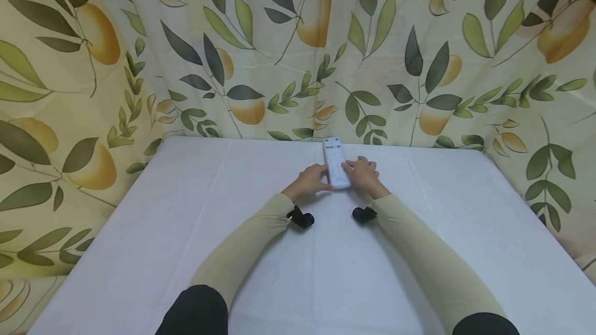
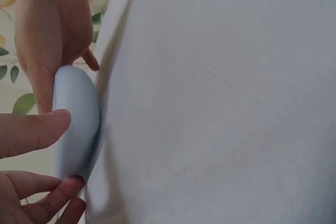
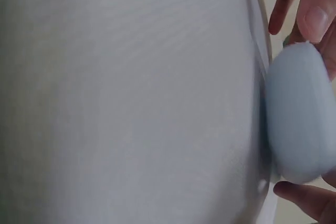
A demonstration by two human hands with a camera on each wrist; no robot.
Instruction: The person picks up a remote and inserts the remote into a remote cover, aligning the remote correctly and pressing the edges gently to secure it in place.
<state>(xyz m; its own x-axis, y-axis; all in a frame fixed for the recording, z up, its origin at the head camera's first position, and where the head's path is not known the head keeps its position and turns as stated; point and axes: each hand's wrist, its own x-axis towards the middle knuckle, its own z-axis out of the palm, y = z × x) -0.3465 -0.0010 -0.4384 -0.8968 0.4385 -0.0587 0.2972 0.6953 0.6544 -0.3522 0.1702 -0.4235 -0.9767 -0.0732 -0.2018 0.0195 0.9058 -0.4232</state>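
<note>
A white remote control [image 1: 336, 163] lies lengthwise on the white-covered table, its buttons facing up. My left hand [image 1: 309, 180] pinches its near left part. In the left wrist view the thumb [image 2: 50, 129] rests on the remote's rounded near end [image 2: 77, 121], with the fingertips [image 2: 73, 184] at its lower left edge. Beside the right edge is my right hand [image 1: 365, 176], one digit touching that edge; other fingers are spread apart from it. The right wrist view shows the near end [image 3: 299, 111] and a right fingertip [image 3: 302, 195] low beside it. Part of the right hand is hidden there.
The table [image 1: 261, 268] is covered with a smooth white cloth. A curtain [image 1: 288, 66] with leaves and yellow fruit hangs behind and around it. Each sleeve cuff carries a small black camera [image 1: 302, 218], close to the tabletop.
</note>
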